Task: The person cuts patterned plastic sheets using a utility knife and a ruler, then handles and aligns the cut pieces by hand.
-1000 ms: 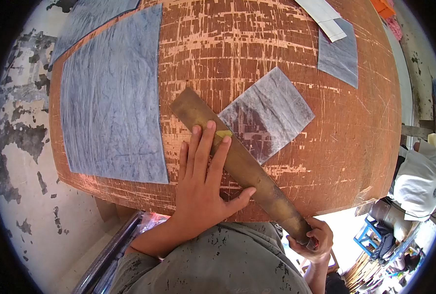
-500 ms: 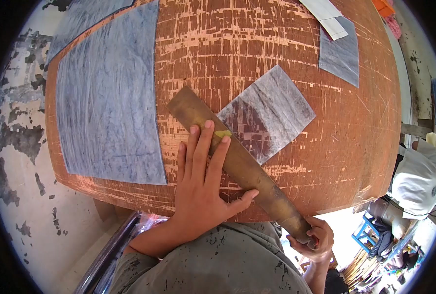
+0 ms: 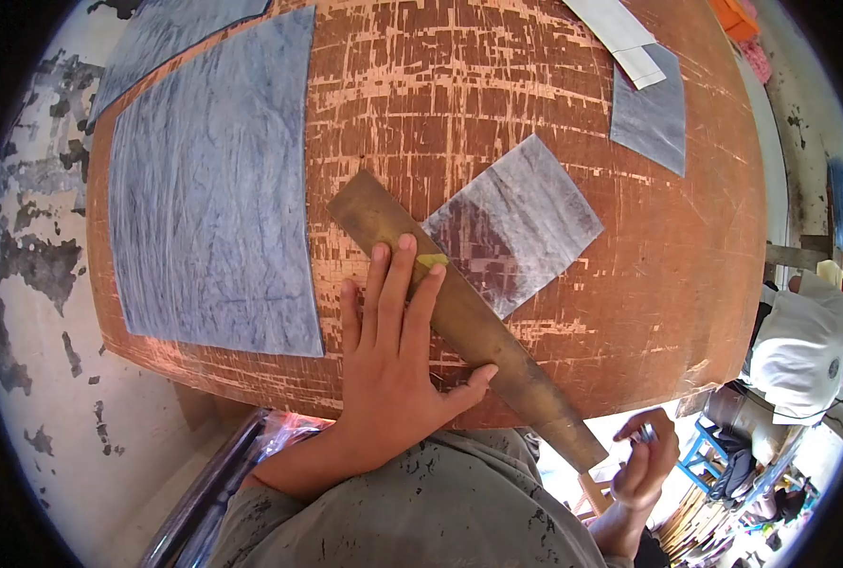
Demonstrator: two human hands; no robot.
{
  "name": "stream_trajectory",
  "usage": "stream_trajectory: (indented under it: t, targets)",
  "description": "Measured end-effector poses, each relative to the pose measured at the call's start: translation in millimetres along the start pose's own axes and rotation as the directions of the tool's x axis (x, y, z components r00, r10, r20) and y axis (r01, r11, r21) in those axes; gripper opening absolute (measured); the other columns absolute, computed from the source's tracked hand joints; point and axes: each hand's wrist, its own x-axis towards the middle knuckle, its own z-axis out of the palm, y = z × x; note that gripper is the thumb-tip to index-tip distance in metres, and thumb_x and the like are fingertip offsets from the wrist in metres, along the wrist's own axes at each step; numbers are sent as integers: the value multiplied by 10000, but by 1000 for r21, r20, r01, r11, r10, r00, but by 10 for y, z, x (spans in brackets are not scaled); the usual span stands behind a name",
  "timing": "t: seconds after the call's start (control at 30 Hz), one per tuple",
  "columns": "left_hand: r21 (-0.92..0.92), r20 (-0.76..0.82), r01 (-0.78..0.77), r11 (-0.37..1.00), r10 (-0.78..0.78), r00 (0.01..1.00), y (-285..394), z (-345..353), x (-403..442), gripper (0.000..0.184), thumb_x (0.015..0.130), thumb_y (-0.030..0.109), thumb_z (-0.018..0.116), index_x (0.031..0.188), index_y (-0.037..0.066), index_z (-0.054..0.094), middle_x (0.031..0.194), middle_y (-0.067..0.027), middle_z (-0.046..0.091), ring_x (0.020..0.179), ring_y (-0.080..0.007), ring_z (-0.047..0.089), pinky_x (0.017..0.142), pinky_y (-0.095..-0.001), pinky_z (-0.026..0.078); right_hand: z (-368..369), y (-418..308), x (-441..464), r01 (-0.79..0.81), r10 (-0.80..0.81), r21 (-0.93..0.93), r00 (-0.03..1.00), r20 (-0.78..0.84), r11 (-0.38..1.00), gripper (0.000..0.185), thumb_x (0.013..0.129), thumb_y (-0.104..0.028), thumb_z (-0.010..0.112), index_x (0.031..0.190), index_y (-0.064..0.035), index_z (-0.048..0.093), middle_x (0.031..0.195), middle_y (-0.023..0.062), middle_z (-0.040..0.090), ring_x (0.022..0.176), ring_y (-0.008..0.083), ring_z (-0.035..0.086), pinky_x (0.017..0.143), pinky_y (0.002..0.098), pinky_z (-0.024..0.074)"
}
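Observation:
My left hand (image 3: pixel 384 374) lies with its fingers spread on a long brown straightedge (image 3: pixel 521 369), pressing it against the board. The straightedge lies diagonally, its lower end jutting past the table's near edge. Along its right side sits a small grey, streaky, partly see-through sheet (image 3: pixel 535 213). A yellow mark (image 3: pixel 432 259) shows on the straightedge by my fingertips. Just off the lower end, my right hand (image 3: pixel 644 464) is raised with curled fingers. Something small and shiny shows between them, too small to name.
A large grey-blue streaked sheet (image 3: pixel 218 199) lies at the left, with another sheet (image 3: pixel 170 43) behind it. A small grey piece (image 3: pixel 651 118) and white strips (image 3: pixel 620 38) are at the far right. The brown tabletop (image 3: pixel 687 284) is heavily scored. A white bag (image 3: pixel 805 350) is off its right side.
My right hand has let go of the straightedge's lower end and moved up and right, away from it. My left hand stays on the straightedge.

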Motion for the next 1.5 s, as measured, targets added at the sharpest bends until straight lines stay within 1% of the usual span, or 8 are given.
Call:
stream_trajectory:
  t: [0.03, 0.1, 0.2, 0.3, 0.37, 1.2, 1.3, 1.5]
  targets:
    - [-18, -10, 16, 1000, -16, 1000, 14, -2, 7, 1084, 807, 545, 878, 1629, 13, 413, 1773, -270, 258, 1655, -486, 226, 1283, -719, 173, 118, -210, 197, -89, 93, -82, 995, 45, 993, 297, 1007, -120, 617, 1206, 101, 619, 858, 201, 675, 683, 322, 693, 620, 395, 558]
    - [-36, -25, 30, 999, -31, 999, 29, -4, 14, 1059, 806, 536, 864, 1618, 3, 442, 1773, -263, 279, 1660, -468, 231, 1290, -710, 155, 323, -482, 618, 70, 0, -301, 974, 226, 951, 344, 1014, -90, 670, 1301, 91, 618, 921, 201, 722, 705, 355, 713, 641, 443, 584]
    - [-54, -29, 42, 998, -43, 999, 14, 12, 14, 1094, 806, 541, 855, 1642, -4, 406, 1780, -247, 276, 1668, -444, 228, 1295, -703, 147, 622, -734, 1024, 234, -122, -294, 927, 354, 927, 351, 1024, -129, 711, 1301, 64, 618, 883, 180, 718, 737, 353, 730, 632, 455, 587]
    - [-33, 23, 66, 997, -65, 998, 13, 15, 8, 1182, 795, 542, 875, 1681, -2, 312, 1781, -255, 237, 1671, -463, 190, 1310, -684, 110, 863, -938, 1248, 277, -116, -310, 885, 450, 909, 220, 1063, -149, 660, 1193, 21, 611, 818, 173, 687, 698, 335, 734, 598, 448, 581]
    - [28, 66, 68, 997, -69, 995, 31, -25, 18, 1219, 790, 553, 865, 1693, -24, 284, 1785, -266, 230, 1678, -457, 176, 1317, -672, 103, 952, -1017, 1357, 248, 34, -454, 849, 527, 856, 185, 1096, -197, 616, 1038, -29, 564, 766, 155, 662, 637, 330, 725, 560, 442, 574]
    - [-5, 107, 77, 997, -76, 991, 82, -115, 79, 1172, 842, 526, 850, 1684, -59, 282, 1769, -311, 226, 1655, -493, 222, 1313, -654, 177, 984, -1093, 1473, 236, 110, -464, 790, 604, 853, 228, 1105, -202, 579, 981, -18, 531, 747, 184, 705, 629, 357, 744, 564, 451, 596]
    - [-13, 118, 78, 997, -76, 990, 109, -148, 103, 1178, 841, 528, 855, 1680, -68, 283, 1769, -317, 217, 1651, -507, 219, 1300, -665, 214, 1010, -1082, 1463, 204, 106, -456, 817, 567, 866, 205, 1112, -184, 571, 1007, -13, 527, 686, 193, 664, 602, 398, 705, 546, 521, 541]
    - [6, 152, 96, 995, -96, 984, 212, -233, 176, 1096, 861, 468, 829, 1623, -151, 341, 1745, -346, 230, 1646, -514, 223, 1310, -634, 254, 963, -1202, 1553, 230, 189, -508, 741, 644, 830, 241, 1112, -204, 549, 989, 3, 539, 749, 220, 706, 627, 413, 720, 575, 515, 574]
